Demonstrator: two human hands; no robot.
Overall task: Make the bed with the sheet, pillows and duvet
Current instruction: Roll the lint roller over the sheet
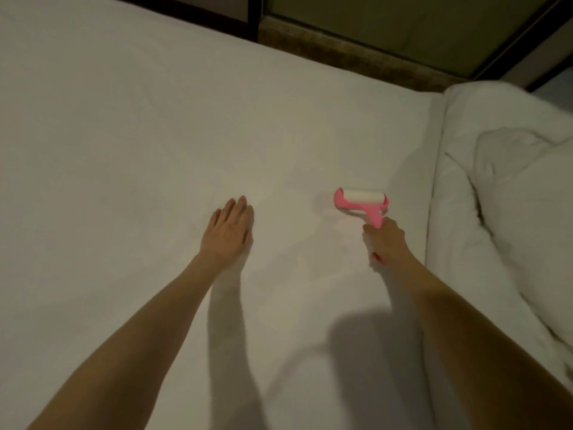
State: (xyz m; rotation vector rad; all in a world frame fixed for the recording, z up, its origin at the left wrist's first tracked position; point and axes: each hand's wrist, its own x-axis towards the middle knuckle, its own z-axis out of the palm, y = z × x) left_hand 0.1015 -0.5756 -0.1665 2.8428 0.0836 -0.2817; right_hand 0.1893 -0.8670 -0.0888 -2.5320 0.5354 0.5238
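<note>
A white sheet (pixel 139 135) lies smooth over the mattress and fills most of the view. My left hand (pixel 228 232) rests flat on it with straight fingers, near the middle. My right hand (pixel 386 240) grips the pink handle of a lint roller (pixel 361 201), whose white roll lies on the sheet just beyond my knuckles. A bunched white duvet (pixel 508 193) is heaped along the right side of the bed, apart from both hands.
A dark wooden ledge (pixel 341 54) runs along the far edge of the bed, with dark-framed panels (pixel 387 23) behind it. My arms cast shadows on the sheet near the bottom of the view.
</note>
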